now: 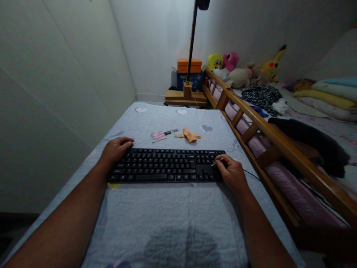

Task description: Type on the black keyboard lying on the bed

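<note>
A black keyboard [156, 163] lies flat on the quilted cloth, its long side toward me. My left hand [115, 149] grips its left end, thumb along the top corner and the other fingers partly hidden. Over the number pad, my right hand [230, 169] pinches a cotton swab [219, 161], its tip down among the keys. Behind the keyboard lie a slim tool with a black grip [169, 132], another thin white stick [158, 140], and a brush with a yellow handle [198, 137] partly under a crumpled orange cloth [189, 135].
A light blue quilted cover [167, 216] spreads over the table. Along the right runs a wooden bed rail [251, 119], with bedding, clothes and plush toys beyond. The keyboard cable [252, 173] trails toward it. A stand with a wooden base [186, 95] and boxes are at the back.
</note>
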Demonstrator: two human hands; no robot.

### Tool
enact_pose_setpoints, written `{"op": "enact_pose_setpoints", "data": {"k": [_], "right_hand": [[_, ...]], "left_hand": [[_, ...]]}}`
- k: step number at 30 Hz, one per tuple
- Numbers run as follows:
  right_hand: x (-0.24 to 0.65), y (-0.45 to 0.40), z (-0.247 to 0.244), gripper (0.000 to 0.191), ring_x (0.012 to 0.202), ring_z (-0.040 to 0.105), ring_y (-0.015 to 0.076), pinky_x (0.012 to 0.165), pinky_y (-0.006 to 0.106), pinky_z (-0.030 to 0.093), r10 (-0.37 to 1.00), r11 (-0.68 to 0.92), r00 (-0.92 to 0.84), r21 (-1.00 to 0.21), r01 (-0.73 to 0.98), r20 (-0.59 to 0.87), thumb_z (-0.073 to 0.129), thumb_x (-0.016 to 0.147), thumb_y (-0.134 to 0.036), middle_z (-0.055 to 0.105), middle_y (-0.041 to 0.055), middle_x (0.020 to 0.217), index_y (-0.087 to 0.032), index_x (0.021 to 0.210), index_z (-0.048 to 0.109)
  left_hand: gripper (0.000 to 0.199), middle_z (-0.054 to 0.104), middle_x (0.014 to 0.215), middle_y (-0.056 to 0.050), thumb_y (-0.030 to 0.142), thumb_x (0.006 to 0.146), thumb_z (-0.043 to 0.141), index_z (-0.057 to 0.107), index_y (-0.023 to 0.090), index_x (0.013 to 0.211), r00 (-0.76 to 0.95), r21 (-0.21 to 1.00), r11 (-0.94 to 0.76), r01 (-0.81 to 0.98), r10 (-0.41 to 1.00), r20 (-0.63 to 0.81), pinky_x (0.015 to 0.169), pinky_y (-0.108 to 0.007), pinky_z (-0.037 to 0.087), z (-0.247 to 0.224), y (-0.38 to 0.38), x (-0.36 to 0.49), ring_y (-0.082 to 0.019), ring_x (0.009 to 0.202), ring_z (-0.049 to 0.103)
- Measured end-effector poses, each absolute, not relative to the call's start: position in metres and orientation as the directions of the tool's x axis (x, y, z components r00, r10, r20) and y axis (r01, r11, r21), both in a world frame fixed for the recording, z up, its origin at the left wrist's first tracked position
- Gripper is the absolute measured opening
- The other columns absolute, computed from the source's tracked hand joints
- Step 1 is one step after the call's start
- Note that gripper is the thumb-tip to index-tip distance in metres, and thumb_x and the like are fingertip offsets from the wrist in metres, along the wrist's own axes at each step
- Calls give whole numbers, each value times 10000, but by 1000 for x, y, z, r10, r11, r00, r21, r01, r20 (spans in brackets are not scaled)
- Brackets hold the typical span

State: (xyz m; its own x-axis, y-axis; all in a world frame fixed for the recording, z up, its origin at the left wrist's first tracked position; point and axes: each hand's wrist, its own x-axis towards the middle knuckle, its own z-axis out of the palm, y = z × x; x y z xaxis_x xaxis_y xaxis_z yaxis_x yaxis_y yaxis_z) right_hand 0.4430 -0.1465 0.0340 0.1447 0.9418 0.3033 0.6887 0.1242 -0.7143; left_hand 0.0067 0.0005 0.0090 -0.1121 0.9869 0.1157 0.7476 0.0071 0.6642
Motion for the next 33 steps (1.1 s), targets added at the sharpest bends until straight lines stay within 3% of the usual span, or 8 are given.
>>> {"op": "enact_pose_setpoints", "data": {"k": [10, 23, 33], "right_hand": [[444, -146, 34, 178, 697, 694, 216, 666, 299, 465, 940, 127, 145, -710, 692, 309, 561, 889, -346, 745, 26, 745, -224, 838, 680], [441, -147, 38, 202, 691, 692, 218, 665, 303, 469, 945, 117, 144, -714, 690, 294, 548, 888, -366, 739, 30, 734, -222, 832, 677], [440, -148, 38, 196, 687, 682, 219, 663, 307, 466, 948, 109, 149, -725, 680, 283, 549, 884, -368, 730, 31, 736, -223, 833, 671]], "left_hand": [[382, 799, 906, -43, 460, 708, 608, 813, 223, 926, -126, 665, 16, 746, 985, 117, 866, -357, 583, 8, 0, 7, -277, 883, 720], [375, 804, 951, -49, 470, 701, 617, 808, 228, 914, -120, 677, 10, 736, 986, 116, 927, -382, 565, 8, 1, 6, -292, 927, 713], [378, 810, 934, -50, 469, 706, 611, 807, 224, 917, -106, 670, -3, 742, 987, 122, 887, -365, 574, 12, -2, 8, -283, 898, 719]]}}
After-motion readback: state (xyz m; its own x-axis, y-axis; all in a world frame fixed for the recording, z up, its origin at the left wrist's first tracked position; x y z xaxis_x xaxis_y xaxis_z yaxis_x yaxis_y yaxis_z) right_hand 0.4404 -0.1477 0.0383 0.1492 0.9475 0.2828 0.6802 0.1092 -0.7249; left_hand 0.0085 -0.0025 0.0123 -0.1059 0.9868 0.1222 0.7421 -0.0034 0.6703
